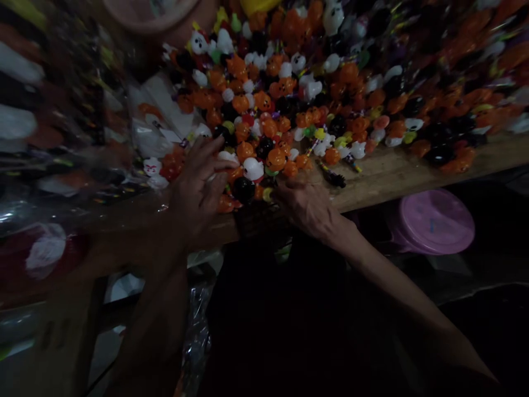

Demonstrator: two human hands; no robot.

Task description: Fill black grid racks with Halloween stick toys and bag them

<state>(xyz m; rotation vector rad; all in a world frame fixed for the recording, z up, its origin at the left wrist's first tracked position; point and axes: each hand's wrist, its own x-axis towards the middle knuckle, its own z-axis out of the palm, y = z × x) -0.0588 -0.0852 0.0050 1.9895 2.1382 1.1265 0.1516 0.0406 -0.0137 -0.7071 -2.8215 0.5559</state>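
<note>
My left hand [197,179] lies at the near left of a heap of small Halloween figures, its fingers stretched out and apart. Its fingertips reach a white figure [228,159] at the heap's edge. My right hand [308,204] is curled at the table's front edge, fingers bent and pressed together; what they hold, if anything, is hidden. Close by its fingertips are a yellowish round piece [268,194] and an orange pumpkin figure [276,159]. Between my hands are a black ball-shaped figure [243,188] and a white ghost-like figure [253,169].
The heap spreads across the wooden table [380,171]. Clear plastic bags [136,116] of similar pieces lie at left. A pink basin [151,16] stands at the back. Below the table's edge at right is a pink plastic stool [437,221]. A dark stick-like piece [332,175] lies near the edge.
</note>
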